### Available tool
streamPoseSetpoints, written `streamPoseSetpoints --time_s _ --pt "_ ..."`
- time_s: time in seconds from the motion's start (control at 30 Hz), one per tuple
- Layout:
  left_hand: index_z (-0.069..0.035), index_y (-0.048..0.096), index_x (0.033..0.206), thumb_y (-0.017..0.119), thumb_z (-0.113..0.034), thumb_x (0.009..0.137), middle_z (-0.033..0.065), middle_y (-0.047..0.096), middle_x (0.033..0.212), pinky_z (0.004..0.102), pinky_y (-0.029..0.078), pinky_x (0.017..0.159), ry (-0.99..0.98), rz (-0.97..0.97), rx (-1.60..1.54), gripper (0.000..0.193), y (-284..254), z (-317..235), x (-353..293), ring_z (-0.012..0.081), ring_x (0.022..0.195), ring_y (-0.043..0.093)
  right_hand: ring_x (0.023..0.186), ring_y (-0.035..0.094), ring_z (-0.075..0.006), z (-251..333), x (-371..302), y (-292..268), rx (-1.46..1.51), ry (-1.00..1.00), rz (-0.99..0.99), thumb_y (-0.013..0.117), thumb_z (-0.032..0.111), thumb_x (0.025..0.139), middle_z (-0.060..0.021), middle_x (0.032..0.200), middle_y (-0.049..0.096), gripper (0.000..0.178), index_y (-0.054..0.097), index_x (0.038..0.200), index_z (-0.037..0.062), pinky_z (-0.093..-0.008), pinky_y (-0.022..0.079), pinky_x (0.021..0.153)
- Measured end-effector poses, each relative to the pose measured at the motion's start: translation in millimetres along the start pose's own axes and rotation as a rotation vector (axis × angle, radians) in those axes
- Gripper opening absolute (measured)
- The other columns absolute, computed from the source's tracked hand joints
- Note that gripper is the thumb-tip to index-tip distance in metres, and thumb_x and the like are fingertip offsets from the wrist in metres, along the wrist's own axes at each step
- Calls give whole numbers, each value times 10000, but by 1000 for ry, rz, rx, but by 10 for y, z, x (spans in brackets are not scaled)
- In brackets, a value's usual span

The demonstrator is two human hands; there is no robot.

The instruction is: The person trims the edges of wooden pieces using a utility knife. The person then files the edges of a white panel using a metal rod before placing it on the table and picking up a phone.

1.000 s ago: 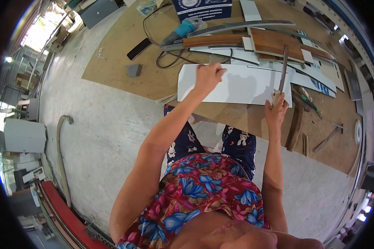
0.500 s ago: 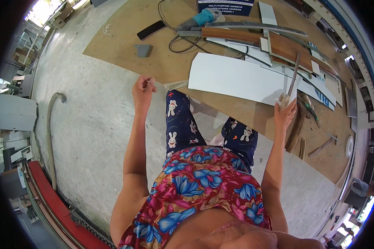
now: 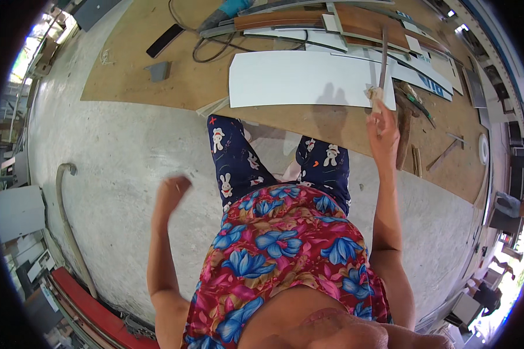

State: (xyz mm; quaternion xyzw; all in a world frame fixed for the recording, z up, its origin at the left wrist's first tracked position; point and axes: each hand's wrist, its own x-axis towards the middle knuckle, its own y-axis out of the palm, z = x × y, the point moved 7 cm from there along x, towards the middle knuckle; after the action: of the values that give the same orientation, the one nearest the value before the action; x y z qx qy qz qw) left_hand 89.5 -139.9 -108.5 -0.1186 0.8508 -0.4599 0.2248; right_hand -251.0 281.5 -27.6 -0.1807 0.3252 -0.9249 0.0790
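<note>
My right hand (image 3: pixel 383 134) pinches the wrapped, pale handle of a long narrow blade-like tool (image 3: pixel 383 61) with its fingertips. The blade points away from me, over the right end of a plain white panel (image 3: pixel 291 78) that lies along the table's near side. Well off the table, over the floor at left, is my left hand (image 3: pixel 174 189). Its fingers are curled inward and slightly blurred; whether anything is in them is hidden.
Brown and white strips (image 3: pixel 367 26) are piled behind the panel. A corded teal power tool (image 3: pixel 224 14), a black phone (image 3: pixel 165 41) and a small grey piece (image 3: pixel 158 71) lie left. A green-handled tool (image 3: pixel 419 107), a hammer (image 3: pixel 446 151) and a tape roll (image 3: pixel 483 148) lie right.
My left hand has drawn back from the table's edge, toward me and leftward. In my right hand the blade now stands straighter. The whole view has shifted, bringing the table higher.
</note>
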Motion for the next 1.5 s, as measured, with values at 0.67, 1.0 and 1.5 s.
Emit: streamPoseSetpoints --time_s 0.67,1.0,1.5 --pt "-132 673 1000 616 -301 792 75 646 1020 412 461 829 29 502 216 274 1603 -48 -801 256 980 615 803 655 -171 707 -619 900 413 -165 416 593 54 874 -133 1007 651 339 562 1210 32 -281 528 694" --pt "-158 663 1031 643 -333 766 53 624 1057 431 447 834 -88 331 186 318 1626 -163 -974 245 1007 598 825 666 -269 1258 -884 1309 371 -365 656 570 98 862 -134 977 656 328 561 1187 52 -349 532 739" --pt "-197 648 1076 682 -381 726 19 590 1113 460 426 842 -238 75 141 397 1483 -214 -1106 230 1049 573 893 624 -312 1475 -1247 1606 284 -492 826 549 192 867 -115 967 657 296 599 1132 71 -418 499 783"
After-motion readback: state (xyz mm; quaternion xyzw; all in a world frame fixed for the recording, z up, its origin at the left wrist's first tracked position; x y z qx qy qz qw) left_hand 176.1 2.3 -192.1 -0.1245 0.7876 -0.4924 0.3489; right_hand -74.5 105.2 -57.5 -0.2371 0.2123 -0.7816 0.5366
